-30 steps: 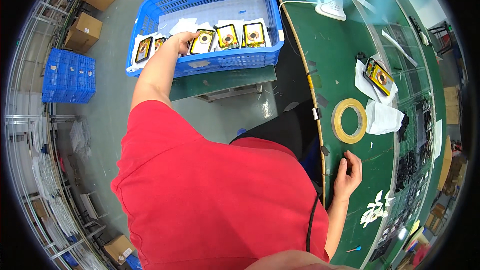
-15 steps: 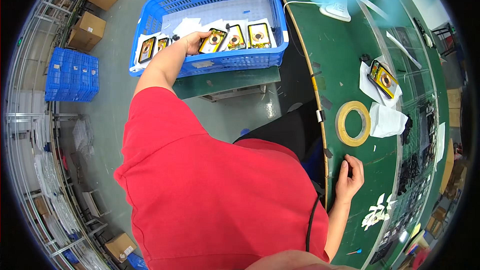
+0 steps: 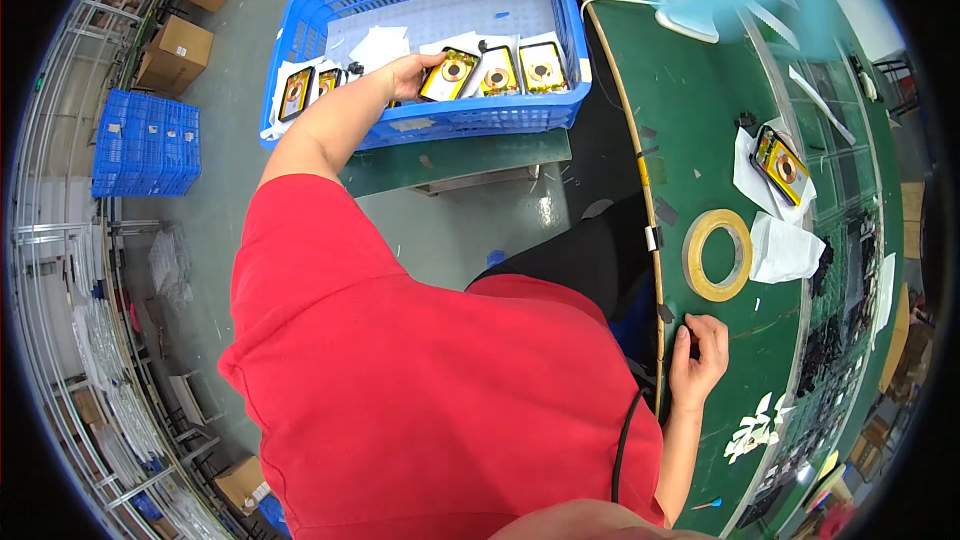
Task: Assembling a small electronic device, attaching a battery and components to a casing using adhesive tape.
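While the left hand grips a black-framed yellow rectangular device near a blue plastic crate's rim, the half-curled, seemingly empty right hand borders open green tabletop.

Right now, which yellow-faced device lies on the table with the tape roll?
The device on white paper, beyond the tape roll; the others visible are in the blue basket, one held by the left hand.

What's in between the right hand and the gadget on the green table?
A tape roll, with white paper beside it, lies between the right hand and that gadget, in the head view.
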### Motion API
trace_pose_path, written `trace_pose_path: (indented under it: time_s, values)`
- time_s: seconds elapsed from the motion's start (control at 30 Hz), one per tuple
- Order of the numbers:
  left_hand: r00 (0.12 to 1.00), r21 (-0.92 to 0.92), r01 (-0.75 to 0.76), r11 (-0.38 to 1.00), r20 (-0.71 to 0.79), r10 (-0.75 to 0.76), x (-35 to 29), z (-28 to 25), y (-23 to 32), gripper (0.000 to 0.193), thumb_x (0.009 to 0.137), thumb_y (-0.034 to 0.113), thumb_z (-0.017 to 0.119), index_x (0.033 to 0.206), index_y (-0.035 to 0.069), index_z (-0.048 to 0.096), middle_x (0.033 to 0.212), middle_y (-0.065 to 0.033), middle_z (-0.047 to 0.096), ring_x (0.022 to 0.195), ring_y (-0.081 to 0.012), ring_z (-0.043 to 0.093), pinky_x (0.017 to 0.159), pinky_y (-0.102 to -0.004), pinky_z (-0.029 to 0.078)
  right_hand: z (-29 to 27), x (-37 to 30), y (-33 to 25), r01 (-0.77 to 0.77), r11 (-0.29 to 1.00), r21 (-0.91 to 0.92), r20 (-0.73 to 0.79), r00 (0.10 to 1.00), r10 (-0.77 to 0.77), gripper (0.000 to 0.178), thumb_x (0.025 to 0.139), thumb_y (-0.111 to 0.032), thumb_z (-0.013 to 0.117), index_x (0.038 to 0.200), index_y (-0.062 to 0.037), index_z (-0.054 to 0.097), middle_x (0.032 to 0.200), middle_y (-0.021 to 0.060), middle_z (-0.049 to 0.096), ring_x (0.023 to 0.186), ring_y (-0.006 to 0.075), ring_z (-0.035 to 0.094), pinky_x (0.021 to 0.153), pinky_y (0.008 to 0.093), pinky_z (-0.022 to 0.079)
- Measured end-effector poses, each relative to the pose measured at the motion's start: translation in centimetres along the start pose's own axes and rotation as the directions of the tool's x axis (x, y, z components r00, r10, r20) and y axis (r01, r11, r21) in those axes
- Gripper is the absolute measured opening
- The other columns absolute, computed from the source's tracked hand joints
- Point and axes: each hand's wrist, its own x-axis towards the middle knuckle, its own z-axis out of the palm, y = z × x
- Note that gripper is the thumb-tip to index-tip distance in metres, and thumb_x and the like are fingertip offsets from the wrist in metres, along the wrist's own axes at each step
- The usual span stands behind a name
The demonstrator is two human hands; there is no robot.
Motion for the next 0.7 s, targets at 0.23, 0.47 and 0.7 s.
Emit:
trace_pose_path:
  time_s: [0.23, 0.47, 0.7]
  values:
    - [0.995, 0.039, -0.078, 0.996, -0.056, 0.08, 0.6, -0.5, 0.3, 0.043, 0.102, 0.042, 0.059, 0.133, 0.012, 0.06, 0.127, -0.0118, 0.069, 0.113, -0.0269, 0.068, 0.097, -0.0512, 0.054, 0.3, 0.5, 0.0, 0.009, 1.0, -0.023, -0.025, 1.0, -0.01, 0.018, 0.083, -0.001, 0.072, 0.1, -0.0033, 0.073, 0.096, 0.0133, 0.065, 0.087, 0.0312, 0.065, 0.076, 0.0393, 0.052]
    - [0.906, 0.021, -0.411, 0.911, -0.105, 0.411, -9.9, 0.2, 6.9, 0.041, 0.106, 0.041, 0.051, 0.131, 0.009, 0.06, 0.129, -0.0093, 0.067, 0.117, -0.0253, 0.064, 0.106, -0.0502, 0.047, 0.1, -0.5, 0.3, -0.031, 0.999, -0.013, -0.039, 0.999, 0.03, 0.017, 0.085, -0.001, 0.072, 0.101, -0.0031, 0.073, 0.096, 0.0131, 0.065, 0.088, 0.0295, 0.065, 0.077, 0.0377, 0.053]
    - [0.855, -0.26, -0.158, 0.953, -0.519, 0.0, -3.5, -5.7, 2.2, 0.044, 0.11, 0.043, 0.038, 0.127, 0.009, 0.062, 0.125, -0.0123, 0.071, 0.112, -0.0291, 0.069, 0.102, -0.0547, 0.05, -0.1, -0.6, 0.4, -0.019, 1.0, 0.025, -0.05, 0.999, 0.02, 0.017, 0.085, 0.0, 0.072, 0.102, -0.0032, 0.072, 0.096, 0.0133, 0.065, 0.087, 0.0297, 0.065, 0.077, 0.0377, 0.053]
